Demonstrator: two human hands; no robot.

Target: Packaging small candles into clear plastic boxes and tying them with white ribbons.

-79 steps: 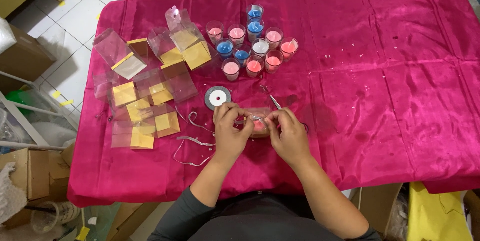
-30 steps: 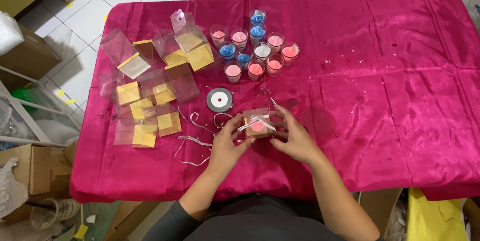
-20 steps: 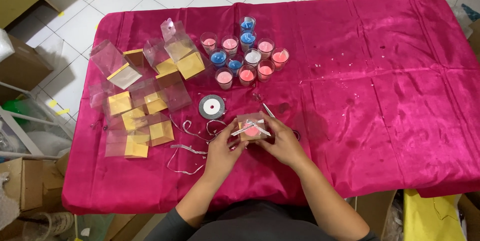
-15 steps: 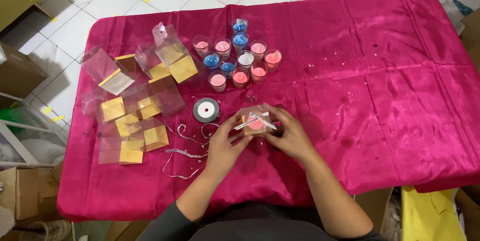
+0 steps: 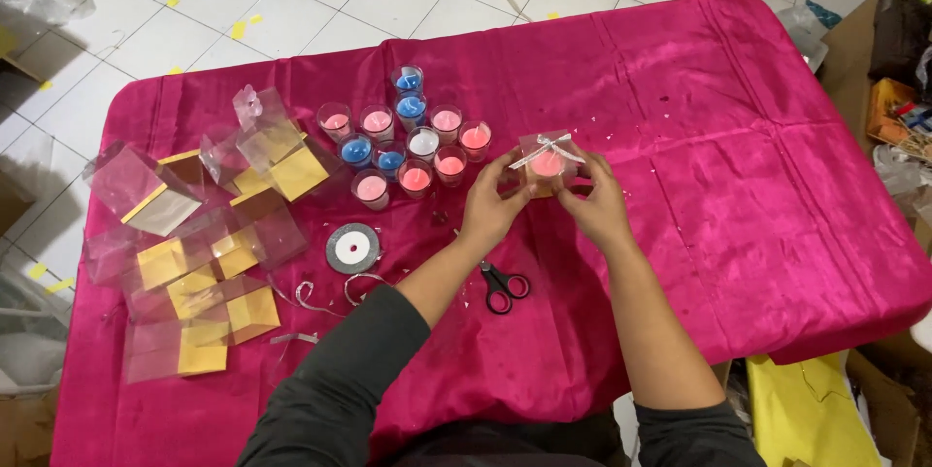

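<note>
Squarely between both hands (image 5: 544,203): candle box (image 5: 546,162)

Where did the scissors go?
In the head view, the black-handled scissors lie on the pink cloth, below the left hand and right of the silver ribbon spool.

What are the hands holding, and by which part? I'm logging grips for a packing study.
Both the left hand and the right hand hold a small clear box with a ribbon bow, gripped by its opposite sides.

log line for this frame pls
hands: left hand and right hand both hold boxed candle | bow: tied on top | scissors: on cloth, untouched | ribbon spool: beside scissors
</note>
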